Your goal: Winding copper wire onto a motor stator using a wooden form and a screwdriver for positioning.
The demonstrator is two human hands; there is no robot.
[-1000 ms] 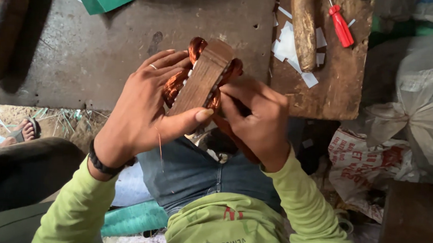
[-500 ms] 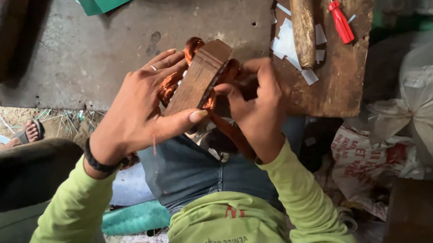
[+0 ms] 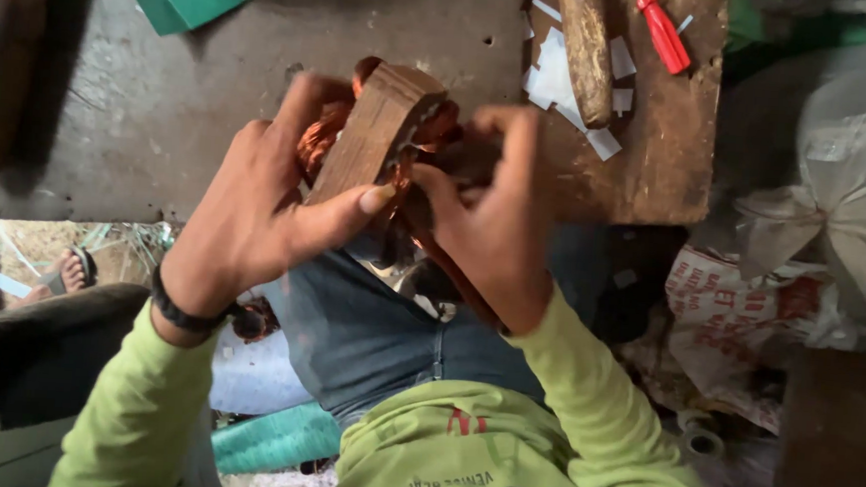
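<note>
My left hand point(image 3: 255, 213) grips the wooden former point(image 3: 375, 130) wound with copper wire point(image 3: 319, 141), thumb braced to steady it above my lap. My right hand point(image 3: 495, 217) pinches its far side, fingers curled closed.

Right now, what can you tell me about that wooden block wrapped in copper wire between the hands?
The wooden block is a flat brown piece with a rounded far end, worn and dull. It is tilted, its far end pointing away from the person, held above the lap at the edge of the grey bench. Orange copper wire bunches around its sides in loops. The left hand grips it from the left, thumb across its near end; the right hand presses at its right side. Its underside is hidden.
</note>
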